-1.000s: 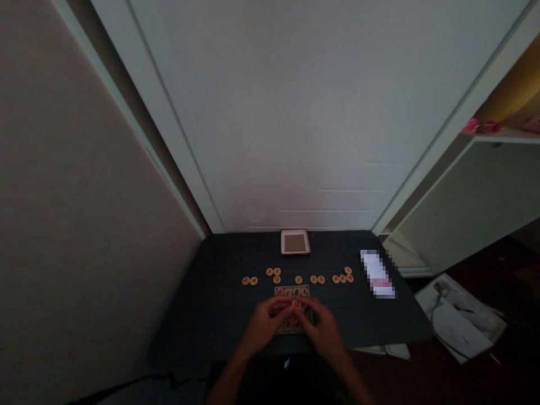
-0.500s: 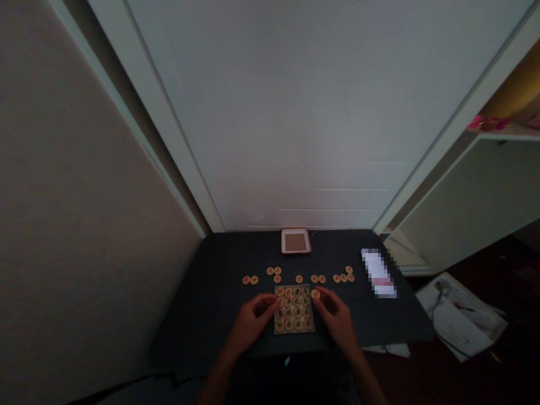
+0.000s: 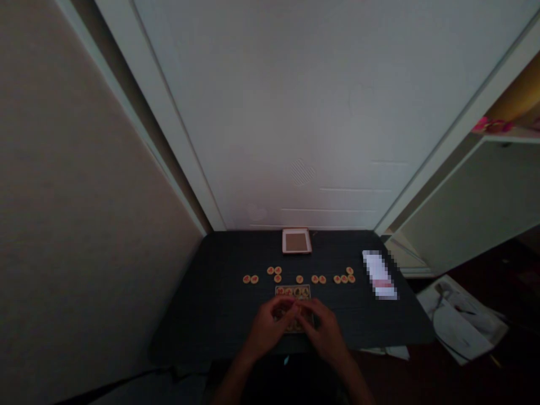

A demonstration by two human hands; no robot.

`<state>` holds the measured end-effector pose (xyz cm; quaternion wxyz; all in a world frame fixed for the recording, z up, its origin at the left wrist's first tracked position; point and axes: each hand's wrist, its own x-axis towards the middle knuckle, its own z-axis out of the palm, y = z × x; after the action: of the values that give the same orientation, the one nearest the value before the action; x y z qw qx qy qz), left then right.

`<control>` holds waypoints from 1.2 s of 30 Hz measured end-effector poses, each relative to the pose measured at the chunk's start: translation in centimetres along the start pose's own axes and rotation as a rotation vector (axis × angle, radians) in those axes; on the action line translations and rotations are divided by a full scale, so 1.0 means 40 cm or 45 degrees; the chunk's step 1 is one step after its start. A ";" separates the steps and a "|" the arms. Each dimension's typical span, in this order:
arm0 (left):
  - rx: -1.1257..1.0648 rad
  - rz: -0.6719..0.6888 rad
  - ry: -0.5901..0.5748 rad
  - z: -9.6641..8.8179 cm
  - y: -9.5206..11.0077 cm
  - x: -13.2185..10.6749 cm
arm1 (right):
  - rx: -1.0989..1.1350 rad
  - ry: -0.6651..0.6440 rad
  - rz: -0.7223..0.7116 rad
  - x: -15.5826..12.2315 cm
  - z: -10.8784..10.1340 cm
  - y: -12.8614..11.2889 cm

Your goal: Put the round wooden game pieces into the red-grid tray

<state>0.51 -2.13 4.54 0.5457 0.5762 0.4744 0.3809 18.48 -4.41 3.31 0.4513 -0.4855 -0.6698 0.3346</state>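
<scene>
My left hand (image 3: 266,326) and my right hand (image 3: 324,327) meet fingertip to fingertip over a square tray (image 3: 310,290) of round Chinese chess pieces. Both hands are closed in a pinch. Half a second ago each held a red-marked Chinese chess piece at its fingertips; now those pieces are mostly hidden by the fingers. In the tray's top row, red-marked pieces (image 3: 284,291) sit at the left and dark-marked pieces (image 3: 301,291) at the right. My hands cover most of the lower rows.
Loose red-marked pieces lie beyond the tray in small groups: a pair (image 3: 250,279) at left, others (image 3: 318,279) in the middle and several (image 3: 344,278) at right. A shallow box lid (image 3: 297,231) stands at the back. A blurred white item (image 3: 379,273) lies at right.
My hands have come together from the tray's two sides to its middle, now covering the lower rows. The loose pieces beyond it stay where they were.
</scene>
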 end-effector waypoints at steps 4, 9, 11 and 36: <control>-0.053 -0.048 0.016 -0.002 0.000 0.004 | -0.065 -0.039 -0.083 -0.004 0.007 -0.003; -0.111 -0.129 -0.052 -0.012 0.028 0.000 | -0.087 -0.002 -0.077 -0.007 0.010 0.005; -0.106 -0.118 -0.074 -0.016 0.038 -0.003 | -0.080 0.020 -0.066 -0.008 0.010 0.004; -0.209 -0.055 -0.093 -0.002 0.035 -0.007 | 0.075 0.093 0.188 -0.001 0.002 -0.026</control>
<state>0.55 -2.33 5.96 0.6161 0.5328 0.4337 0.3853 18.06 -4.77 4.20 0.4636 -0.5320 -0.6051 0.3685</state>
